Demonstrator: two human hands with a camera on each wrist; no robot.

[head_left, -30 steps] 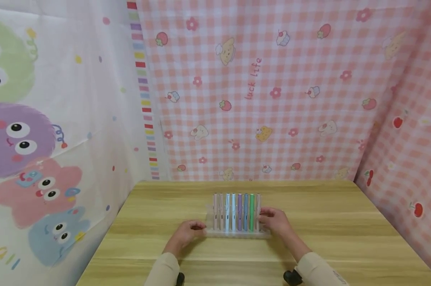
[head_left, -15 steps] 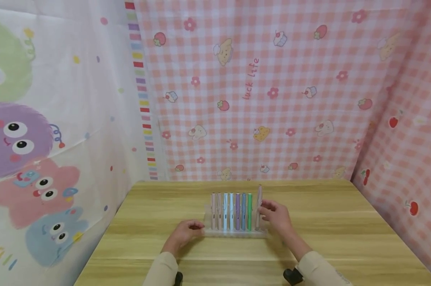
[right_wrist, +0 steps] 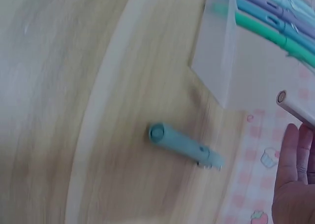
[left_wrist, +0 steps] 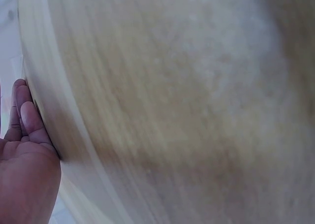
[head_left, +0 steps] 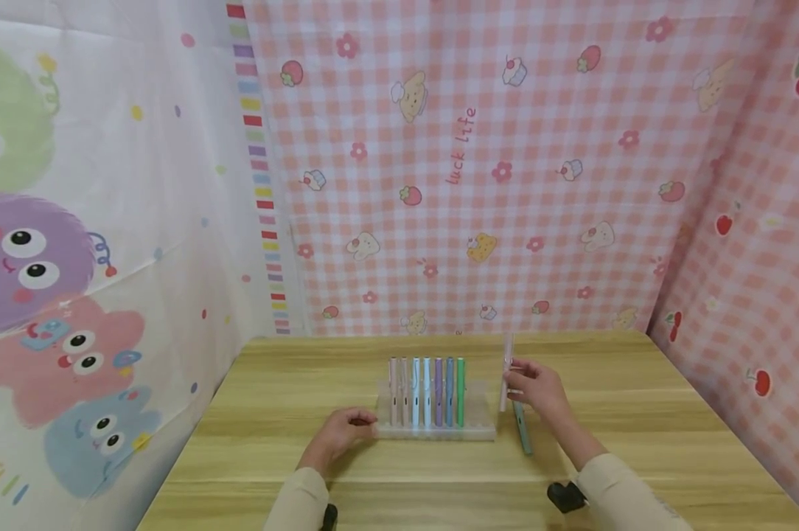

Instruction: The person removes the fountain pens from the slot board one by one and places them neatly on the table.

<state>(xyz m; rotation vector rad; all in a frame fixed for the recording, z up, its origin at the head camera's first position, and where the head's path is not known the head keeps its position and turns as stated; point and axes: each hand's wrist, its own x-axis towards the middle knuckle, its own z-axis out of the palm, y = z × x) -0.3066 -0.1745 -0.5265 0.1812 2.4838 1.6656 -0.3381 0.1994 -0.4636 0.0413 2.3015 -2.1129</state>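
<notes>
A clear pen holder (head_left: 472,434) stands on the table with several pens upright in it: pale pinkish, light blue, purple, blue and a green pen (head_left: 461,392) at the right end. My left hand (head_left: 341,434) pinches the holder's left end; in the left wrist view the holder is out of sight. Raised to the right of the holder, my right hand (head_left: 537,387) grips a pale pink pen (head_left: 508,369), held almost upright. Below that hand a teal-grey pen (head_left: 522,431) lies on the table, also visible in the right wrist view.
The wooden table (head_left: 293,376) runs back to a pink checked cloth (head_left: 539,206). Printed cloths also hang at both sides. Black straps (head_left: 565,497) show at the wrists.
My right hand has lifted the pale pink pen out of the holder's right end and carried it to the right. The teal-grey pen has come into view. My left hand stays put.
</notes>
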